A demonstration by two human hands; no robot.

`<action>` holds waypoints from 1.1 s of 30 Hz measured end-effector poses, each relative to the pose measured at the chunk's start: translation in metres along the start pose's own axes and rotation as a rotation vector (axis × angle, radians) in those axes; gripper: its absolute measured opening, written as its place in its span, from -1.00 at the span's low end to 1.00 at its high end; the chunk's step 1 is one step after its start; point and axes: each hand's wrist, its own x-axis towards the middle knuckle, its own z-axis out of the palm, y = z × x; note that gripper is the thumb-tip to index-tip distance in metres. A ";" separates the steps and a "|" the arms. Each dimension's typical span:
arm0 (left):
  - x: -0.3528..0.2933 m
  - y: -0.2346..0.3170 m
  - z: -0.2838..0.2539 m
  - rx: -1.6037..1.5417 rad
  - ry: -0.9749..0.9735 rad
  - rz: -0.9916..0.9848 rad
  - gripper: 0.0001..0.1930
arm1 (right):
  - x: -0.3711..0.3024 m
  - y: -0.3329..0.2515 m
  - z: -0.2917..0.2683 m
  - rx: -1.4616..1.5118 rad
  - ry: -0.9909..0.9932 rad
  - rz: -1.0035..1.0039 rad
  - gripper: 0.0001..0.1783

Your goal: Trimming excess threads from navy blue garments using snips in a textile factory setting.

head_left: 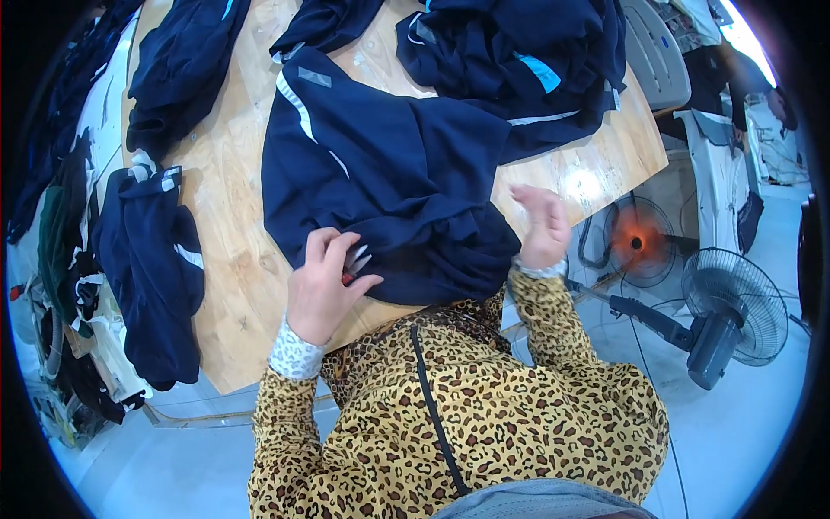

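Leopard-print jacket (pixel 501 406): filling the near side, sitting close against the table's near edge.
Left hand (pixel 318 287): hovering low or resting at the near left part of the main navy garment (pixel 363 143), bending fingers, setting thumb apart; showing a small red-and-pale item (pixel 347 279) among the fingers, too small to name; leaving no way to tell whether gripping it or any cloth.
Right hand (pixel 545 232): hanging just beside the garment's right side, curling fingers loosely, blurring slightly, apparently holding nothing.
Main navy garment: lying on the wooden table (pixel 229 233) before the body, bunching up nearest the lap, spreading flatter farther out, showing white piping and a grey patch.
Slip risk: possibly sliding lapward, owing to bunching right at the near edge without any visible hold from the right.
Snag risk: possibly catching cloth on the item's pale tips, if proving sharp.
Drag risk: possibly pulling the navy heap (pixel 536 35) along, owing to touching or overlapping at far right.
Open room: leaving a bare strip leftward, up to the folded navy garment (pixel 156 285), and a bare wedge rightward, narrowing toward the corner.
Right table edge: facing a grey pedestal fan (pixel 724 333) and an orange-centred fan (pixel 638 244), standing apart from both.
Far table: bearing the heap and two more navy pieces (pixel 186 65), crowding any outward spreading.
Grey plastic chair (pixel 654 56): standing near the far right edge.
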 end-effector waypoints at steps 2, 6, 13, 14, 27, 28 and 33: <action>-0.008 -0.005 0.010 0.000 0.000 -0.048 -0.47 | -0.002 0.004 -0.033 0.208 -0.165 -0.098 -0.78; -0.011 -0.013 0.016 -0.005 0.141 -0.039 -0.49 | -0.001 -0.017 -0.019 -0.376 -0.221 -0.227 -0.68; -0.014 -0.038 0.025 0.023 0.141 -0.098 -0.72 | 0.005 0.019 -0.008 -0.871 -0.545 -0.391 -0.70; -0.016 -0.044 0.022 -0.126 0.152 -0.096 -0.78 | 0.004 0.021 -0.008 -0.821 -0.461 -0.383 -0.75; -0.023 -0.075 -0.013 -1.000 0.045 -0.763 -0.89 | -0.002 0.019 -0.020 -0.638 -0.044 -0.452 -0.73; -0.023 -0.075 -0.012 -1.000 0.043 -0.762 -0.89 | -0.003 0.020 -0.020 -0.638 -0.025 -0.463 -0.73; -0.024 -0.080 -0.006 -0.972 0.042 -0.691 -0.89 | -0.004 0.021 -0.018 -0.626 -0.047 -0.509 -0.72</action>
